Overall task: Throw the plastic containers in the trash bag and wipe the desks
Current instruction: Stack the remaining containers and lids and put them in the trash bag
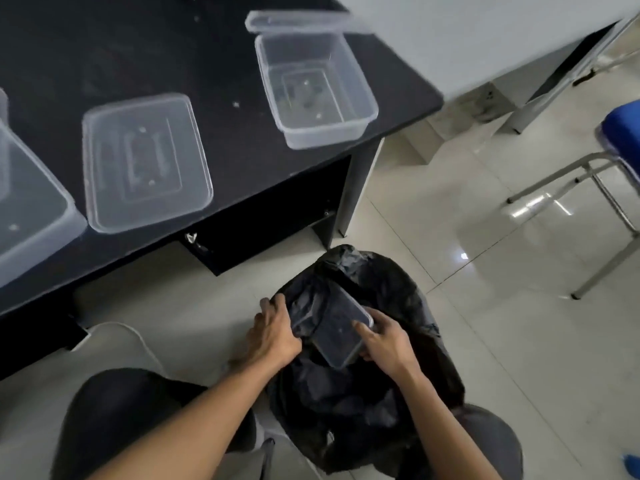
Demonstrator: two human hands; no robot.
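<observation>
A black trash bag [374,393] stands open on the floor between my knees. My left hand [273,332] grips the bag's rim on the left side. My right hand [388,341] holds a clear plastic container [337,332] at the bag's mouth, tilted into the opening. On the black desk [121,64] lie more clear containers: an open tub [317,88] with its lid [294,20] behind it near the right corner, a closed one [145,161] in the middle, and another [27,216] cut off by the left edge.
A blue chair [616,161] with metal legs stands at the right on the tiled floor. A pale desk [485,36] fills the upper right. A white cable [138,337] curls on the floor beneath the black desk. My knees flank the bag.
</observation>
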